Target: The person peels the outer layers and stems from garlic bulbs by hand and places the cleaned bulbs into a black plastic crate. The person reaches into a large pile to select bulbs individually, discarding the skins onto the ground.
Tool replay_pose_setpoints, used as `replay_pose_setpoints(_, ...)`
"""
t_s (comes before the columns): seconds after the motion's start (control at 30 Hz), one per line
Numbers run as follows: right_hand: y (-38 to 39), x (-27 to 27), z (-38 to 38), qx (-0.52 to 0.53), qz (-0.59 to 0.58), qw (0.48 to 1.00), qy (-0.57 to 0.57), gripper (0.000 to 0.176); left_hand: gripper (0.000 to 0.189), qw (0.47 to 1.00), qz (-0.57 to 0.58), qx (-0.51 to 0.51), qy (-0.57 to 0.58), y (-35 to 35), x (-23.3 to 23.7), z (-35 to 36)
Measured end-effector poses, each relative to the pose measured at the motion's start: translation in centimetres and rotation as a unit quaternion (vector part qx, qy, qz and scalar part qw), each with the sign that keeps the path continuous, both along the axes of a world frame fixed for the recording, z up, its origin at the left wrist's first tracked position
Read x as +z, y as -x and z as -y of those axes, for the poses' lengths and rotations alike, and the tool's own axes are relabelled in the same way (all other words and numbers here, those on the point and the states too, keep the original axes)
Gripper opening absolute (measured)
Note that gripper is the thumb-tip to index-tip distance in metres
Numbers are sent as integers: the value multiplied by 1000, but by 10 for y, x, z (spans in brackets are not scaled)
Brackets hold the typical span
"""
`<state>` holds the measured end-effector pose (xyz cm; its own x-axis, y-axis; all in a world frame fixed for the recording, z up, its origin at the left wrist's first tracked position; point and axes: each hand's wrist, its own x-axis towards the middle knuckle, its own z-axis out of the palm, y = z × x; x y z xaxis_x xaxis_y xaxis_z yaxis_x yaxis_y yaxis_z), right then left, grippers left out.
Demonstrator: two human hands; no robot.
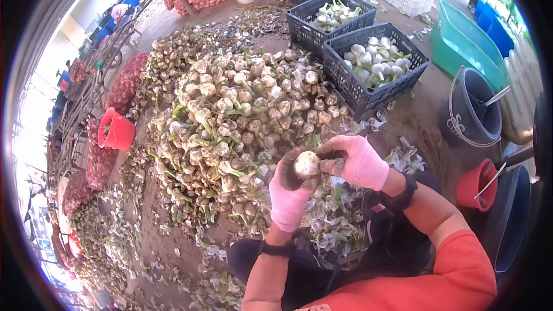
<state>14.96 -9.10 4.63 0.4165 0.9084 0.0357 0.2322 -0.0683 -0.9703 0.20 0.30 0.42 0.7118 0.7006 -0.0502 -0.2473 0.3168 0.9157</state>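
Observation:
Both my hands wear pale pink gloves with dirt-darkened fingers. My left hand (292, 189) is closed around a garlic bulb (307, 165), whose white top shows between the fingers. From the other side, my right hand (358, 161) presses its bent fingers and thumb against the same bulb. Whether a strip of skin is pinched there is too small to tell. In front of my hands lies a large heap of unpeeled garlic bulbs (230, 109) with green stems. Below them, loose garlic skins (340, 219) are piled between my legs.
A black crate (368, 101) of cleaned garlic stands right of the heap, with another black crate (302, 29) behind it. Further right are a green tub (461, 40), a dark bucket (469, 121) and a red bucket (478, 184). Red net sacks (127, 83) and a red pail (118, 129) stand left.

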Motion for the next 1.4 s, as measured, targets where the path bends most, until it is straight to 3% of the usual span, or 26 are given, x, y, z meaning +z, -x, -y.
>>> replay_pose_setpoints(0.07, -2, -1, 0, -2, 76, 997, 12, 19, 58, 1000, -3, 6, -13, -1, -1, 3)
replay_pose_setpoints(0.23, -4, -11, 1, -21, 75, 997, 28, 19, 57, 998, -39, 16, -35, -5, 2, 9)
replay_pose_setpoints(0.3, -3, -16, 0, -37, 136, 990, 4, 19, 58, 999, -39, 5, -8, -5, 2, 8)
replay_pose_setpoints(0.43, -7, -10, 2, -35, 133, 990, 38, 19, 62, 998, -28, -21, 44, -1, 7, 5)
replay_pose_setpoints(0.5, -16, -18, 1, -36, 123, 990, 52, 21, 68, 991, 13, -118, 62, 4, 10, 3)
replay_pose_setpoints(0.53, -21, -22, 0, -37, 124, 990, 52, 21, 68, 991, 14, -119, 63, 4, 12, 4)
replay_pose_setpoints(0.6, -31, -29, -4, -96, 215, 971, 45, 19, 73, 980, 71, -153, 108, 5, 17, 6)
replay_pose_setpoints(0.67, -34, -27, -3, -83, 227, 969, 54, 20, 73, 976, 84, -159, 125, 7, 15, 3)
replay_pose_setpoints(0.73, -31, -20, 2, -19, 241, 966, -96, 26, 73, 972, 95, -154, 148, 11, 14, 3)
replay_pose_setpoints(0.77, -29, -9, 8, 25, 140, 988, -53, 37, 71, 975, 87, -144, 148, 11, 15, 3)
replay_pose_setpoints(0.97, -10, 4, 12, 72, 155, 984, -57, 24, 72, 976, 76, -120, 163, 7, 9, 9)
replay_pose_setpoints(1.13, -13, 4, 12, 94, 248, 964, -14, 17, 76, 989, -50, -115, 71, -1, 11, 12)
replay_pose_setpoints(1.17, -12, 2, 12, 95, 247, 964, -13, 17, 64, 989, -15, -113, 95, -2, 6, 13)
replay_pose_setpoints(1.23, -9, -2, 13, 80, 277, 958, 2, 20, 65, 991, -42, -119, 53, -3, 5, 12)
replay_pose_setpoints(1.4, -16, -4, 14, 86, 192, 977, 27, 20, 66, 985, -55, -152, -54, -2, 6, 10)
